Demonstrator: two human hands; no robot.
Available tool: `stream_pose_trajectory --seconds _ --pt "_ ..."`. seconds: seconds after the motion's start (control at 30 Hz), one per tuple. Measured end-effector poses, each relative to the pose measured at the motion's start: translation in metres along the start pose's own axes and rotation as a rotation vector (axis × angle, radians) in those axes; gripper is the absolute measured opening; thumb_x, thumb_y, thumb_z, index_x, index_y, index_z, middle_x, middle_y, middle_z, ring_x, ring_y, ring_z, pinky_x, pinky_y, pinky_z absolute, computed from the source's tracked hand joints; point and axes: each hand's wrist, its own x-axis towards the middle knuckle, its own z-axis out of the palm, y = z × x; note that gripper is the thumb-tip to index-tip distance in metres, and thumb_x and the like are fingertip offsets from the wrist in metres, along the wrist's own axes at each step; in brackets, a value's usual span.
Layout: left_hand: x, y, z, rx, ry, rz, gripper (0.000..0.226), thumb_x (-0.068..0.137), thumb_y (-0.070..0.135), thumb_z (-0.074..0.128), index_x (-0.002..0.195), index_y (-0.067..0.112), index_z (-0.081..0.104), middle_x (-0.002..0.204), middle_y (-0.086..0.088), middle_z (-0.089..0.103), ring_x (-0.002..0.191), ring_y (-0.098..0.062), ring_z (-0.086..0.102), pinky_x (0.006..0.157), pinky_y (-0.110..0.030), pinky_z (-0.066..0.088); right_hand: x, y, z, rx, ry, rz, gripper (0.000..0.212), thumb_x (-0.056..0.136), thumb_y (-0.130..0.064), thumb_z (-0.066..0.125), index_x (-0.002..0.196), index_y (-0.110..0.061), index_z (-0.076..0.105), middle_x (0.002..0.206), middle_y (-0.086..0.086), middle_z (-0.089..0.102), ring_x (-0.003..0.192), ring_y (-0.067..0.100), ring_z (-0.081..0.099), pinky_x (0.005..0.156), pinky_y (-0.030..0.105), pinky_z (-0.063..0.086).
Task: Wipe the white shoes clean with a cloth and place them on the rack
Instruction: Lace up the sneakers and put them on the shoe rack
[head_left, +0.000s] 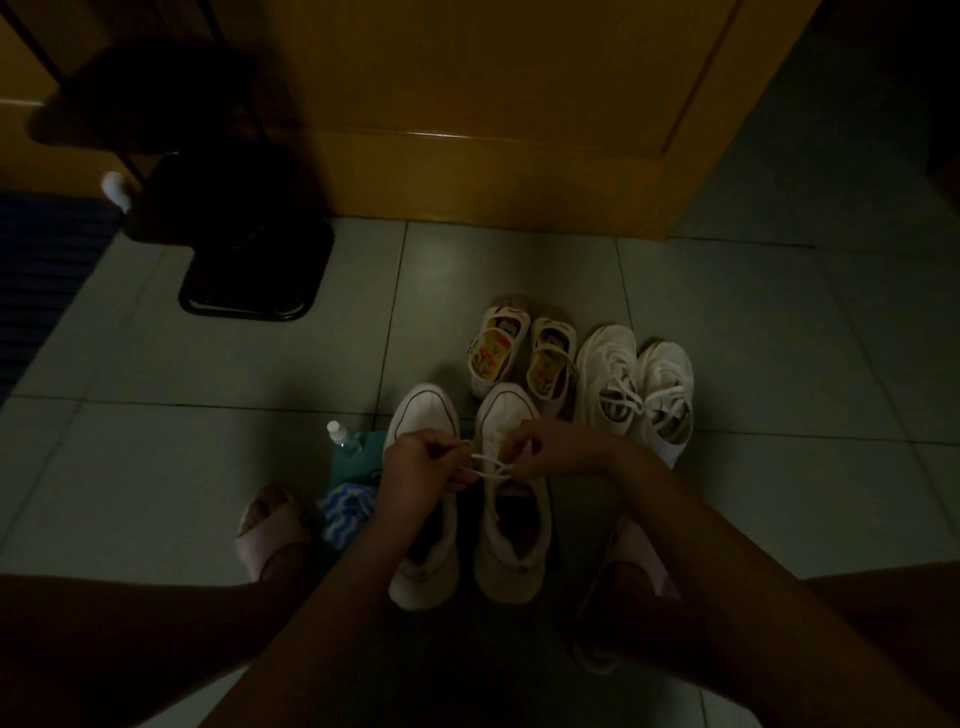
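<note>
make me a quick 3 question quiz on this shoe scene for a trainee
1. True or false: the left hand and right hand both pinch the lace of a white shoe.
2. How many pairs of unworn shoes stand on the floor?
3. The striped cloth lies: A) inside a shoe B) on the floor beside the pink slipper C) draped over a forearm.
Key: 1 true; 2 three; 3 B.

Before you on the floor (208, 441) stood the nearest shoes (506, 415); strapped shoes (545, 364) behind them, laced shoes (608, 374) behind-right, bottle (340, 436) left.
</note>
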Motion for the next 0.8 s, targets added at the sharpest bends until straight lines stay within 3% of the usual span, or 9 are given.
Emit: stream_pose_trajectory --seconds 0.17,0.23,0.3,0.5,0.57,0.7,0.8 --pt "-0.001 0.003 -0.001 -0.052 0.008 0.008 0.005 0.087 0.002 0.059 0.086 0.000 0.063 0.070 -0.006 0.066 0.048 -0.002 0.064 0.047 -0.012 0.049 0.006 0.002 0.012 0.031 0.193 -0.059 0.016 0.081 -0.022 0.070 0.090 -0.009 0.069 0.078 -0.011 0.056 0.071 0.000 0.052 0.063 0.013 0.042" --pt "-0.002 0.004 -0.001 -0.090 0.014 0.018 0.009 0.086 0.000 0.059 0.079 0.005 0.062 0.071 -0.006 0.066 0.049 -0.001 0.064 0.049 -0.012 0.050 0.009 0.007 0.019 0.044 0.304 -0.045 0.011 0.082 -0.027 0.068 0.085 -0.018 0.064 0.077 -0.011 0.057 0.073 0.004 0.054 0.068 0.026 0.049" --pt "-0.003 0.005 0.000 -0.091 0.016 0.027 0.010 0.085 0.000 0.061 0.078 0.007 0.062 0.071 -0.003 0.066 0.050 0.001 0.064 0.050 -0.011 0.050 0.010 0.011 0.025 0.056 0.379 0.017 0.011 0.083 -0.031 0.065 0.084 -0.022 0.057 0.084 -0.005 0.060 0.081 0.014 0.058 0.076 0.039 0.051" --pt "0.001 0.006 0.007 -0.117 0.016 0.016 0.016 0.083 -0.001 0.063 0.074 0.012 0.061 0.071 -0.005 0.065 0.051 -0.002 0.064 0.052 -0.014 0.052 0.009 0.001 0.041 0.045 0.592 0.028 0.020 0.082 -0.024 0.062 0.097 -0.017 0.050 0.092 0.006 0.063 0.084 0.025 0.060 0.073 0.042 0.050" --pt "0.002 0.007 0.008 -0.109 0.025 0.013 0.012 0.084 -0.001 0.062 0.076 0.008 0.062 0.071 -0.005 0.065 0.050 0.000 0.064 0.050 -0.012 0.051 0.009 -0.002 0.042 0.104 0.585 0.014 0.028 0.083 -0.026 0.064 0.105 -0.015 0.051 0.093 0.005 0.061 0.084 0.023 0.060 0.073 0.039 0.050" --pt "0.002 0.006 0.002 -0.064 0.076 0.061 0.007 0.085 -0.003 0.059 0.089 -0.001 0.065 0.075 -0.006 0.065 0.052 0.003 0.063 0.050 -0.010 0.050 0.005 0.008 0.025 0.268 0.464 0.023 0.036 0.075 -0.035 0.074 0.101 -0.011 0.065 0.097 0.003 0.063 0.084 0.011 0.057 0.069 0.021 0.044" --pt "0.000 0.005 -0.001 -0.050 0.062 0.077 0.009 0.085 -0.005 0.059 0.091 -0.003 0.065 0.073 -0.004 0.064 0.051 0.002 0.063 0.050 -0.011 0.051 -0.004 0.029 0.015 0.291 0.352 0.071 0.031 0.081 -0.029 0.069 0.103 -0.006 0.066 0.103 0.008 0.066 0.087 0.011 0.058 0.075 0.023 0.045"
